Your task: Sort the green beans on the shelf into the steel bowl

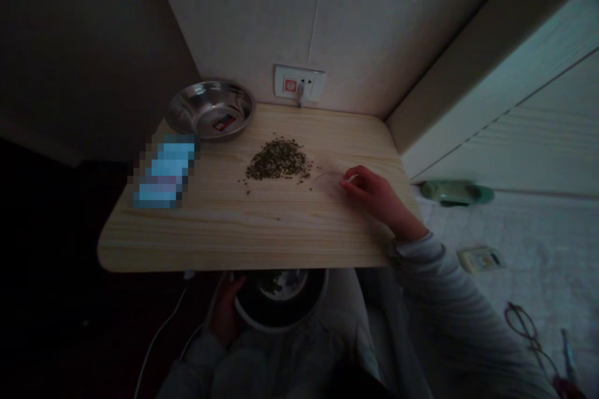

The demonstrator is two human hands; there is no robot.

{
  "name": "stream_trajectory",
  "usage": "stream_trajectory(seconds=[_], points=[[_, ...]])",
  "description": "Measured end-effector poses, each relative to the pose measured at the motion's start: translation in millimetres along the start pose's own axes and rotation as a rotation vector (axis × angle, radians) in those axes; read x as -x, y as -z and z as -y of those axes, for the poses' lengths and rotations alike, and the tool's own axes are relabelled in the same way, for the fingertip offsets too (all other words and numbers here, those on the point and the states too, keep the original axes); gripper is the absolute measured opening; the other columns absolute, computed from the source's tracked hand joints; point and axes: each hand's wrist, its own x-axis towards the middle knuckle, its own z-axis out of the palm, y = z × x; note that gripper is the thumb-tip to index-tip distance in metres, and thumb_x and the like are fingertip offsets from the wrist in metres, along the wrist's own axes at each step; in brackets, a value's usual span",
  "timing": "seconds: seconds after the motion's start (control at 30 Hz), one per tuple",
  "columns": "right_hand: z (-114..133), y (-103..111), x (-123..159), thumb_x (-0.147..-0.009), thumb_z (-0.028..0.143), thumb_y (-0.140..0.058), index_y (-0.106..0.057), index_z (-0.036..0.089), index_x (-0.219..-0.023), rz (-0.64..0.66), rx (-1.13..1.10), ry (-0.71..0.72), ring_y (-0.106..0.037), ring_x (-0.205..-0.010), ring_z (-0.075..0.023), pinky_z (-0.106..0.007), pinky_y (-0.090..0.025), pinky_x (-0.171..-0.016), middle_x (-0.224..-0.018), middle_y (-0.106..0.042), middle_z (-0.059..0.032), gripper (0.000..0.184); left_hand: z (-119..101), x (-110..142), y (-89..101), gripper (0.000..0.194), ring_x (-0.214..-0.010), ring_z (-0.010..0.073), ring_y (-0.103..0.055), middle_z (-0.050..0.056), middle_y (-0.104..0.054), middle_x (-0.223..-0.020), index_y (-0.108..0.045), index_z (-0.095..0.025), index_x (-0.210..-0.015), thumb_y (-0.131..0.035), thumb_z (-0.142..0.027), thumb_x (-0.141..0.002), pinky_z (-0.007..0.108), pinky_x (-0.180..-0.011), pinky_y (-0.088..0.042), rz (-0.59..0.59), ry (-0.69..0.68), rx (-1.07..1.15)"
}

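My right hand (369, 192) is over the right side of the wooden tabletop, its thumb and fingers pinched together. A thin pale thing (352, 178) shows at the fingertips; beside it is a faint, see-through round blur, and I cannot tell what it is. Left of this hand lies a loose pile of small dark seed-like grains (279, 159), with a few scattered around it. Below the table's front edge, my left hand (227, 308) grips the left rim of a bowl (281, 318) on my lap. Some dark greenish pieces (270, 282) show inside, partly hidden by the tabletop.
A steel basin (211, 109) stands at the table's (224, 243) back left, with a pixelated phone-like screen (166, 171) before it. A plug sits in the wall socket (299, 83). On the right are a green object (456, 192), a small box (482, 259) and a cable (521, 324).
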Motion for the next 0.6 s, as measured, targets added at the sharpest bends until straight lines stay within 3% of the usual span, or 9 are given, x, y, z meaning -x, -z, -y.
stream_trajectory(seconds=[0.2, 0.4, 0.6], points=[[0.6, -4.9, -7.6, -0.079, 0.034, -0.052, -0.054, 0.019, -0.084, -0.001, 0.075, 0.04, -0.043, -0.048, -0.0094, -0.022, -0.032, -0.049, -0.054, -0.049, 0.0051, 0.016, 12.5, -8.3, 5.6, 0.016, -0.104, 0.0319, -0.055, 0.005, -0.067, -0.069, -0.064, -0.022, -0.059, -0.066, -0.037, -0.055, 0.044, -0.094, -0.038, 0.0, -0.057, -0.011], [0.4, -6.2, -2.9, -0.08, 0.034, -0.052, -0.055, 0.019, -0.085, 0.015, 0.092, 0.036, -0.043, -0.047, -0.0093, -0.021, -0.031, -0.048, -0.053, -0.049, 0.0054, 0.016, 16.6, -11.5, 15.5, 0.015, -0.109, 0.0301, -0.052, 0.003, -0.068, -0.078, -0.063, -0.025, -0.06, -0.072, -0.023, -0.048, 0.041, -0.097, -0.035, 0.002, -0.127, -0.045], [0.8, -8.3, 2.9, -0.08, 0.035, -0.051, -0.056, 0.019, -0.086, 0.032, 0.109, 0.045, -0.044, -0.049, -0.0096, -0.022, -0.032, -0.049, -0.056, -0.051, 0.0043, 0.017, 7.0, -5.1, 2.0, 0.015, -0.105, 0.0304, -0.055, 0.005, -0.068, -0.074, -0.062, -0.022, -0.06, -0.068, -0.033, -0.051, 0.042, -0.093, -0.039, 0.031, 0.021, 0.086]])
